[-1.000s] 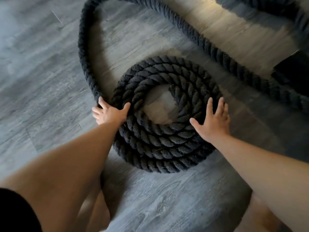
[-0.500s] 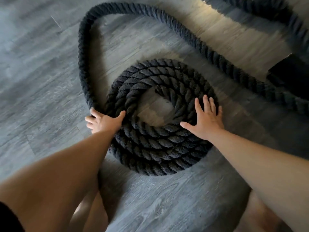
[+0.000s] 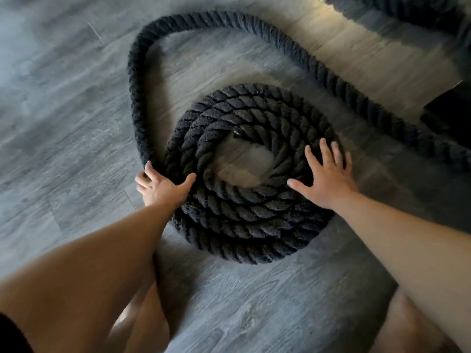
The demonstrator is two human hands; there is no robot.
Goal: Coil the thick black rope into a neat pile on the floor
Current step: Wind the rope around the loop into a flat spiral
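1 rope, coiled: left hand fingers clamp its outer strand, right hand fingers splayed.

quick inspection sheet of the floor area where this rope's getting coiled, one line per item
surface: grey wood-look plank floor, sunlit patch at the top
job's things: thick black twisted rope wound in several rings round a bare centre; loose length loops from the coil's left side out to the right edge
clutter: dark blocky object at the right edge, cut off
grippers: left hand grips the outermost strand at the coil's left; right hand lies flat, fingers spread, on the coil's right
cables: nothing seen
surroundings: more black rope top right, link unclear; bare legs at the bottom
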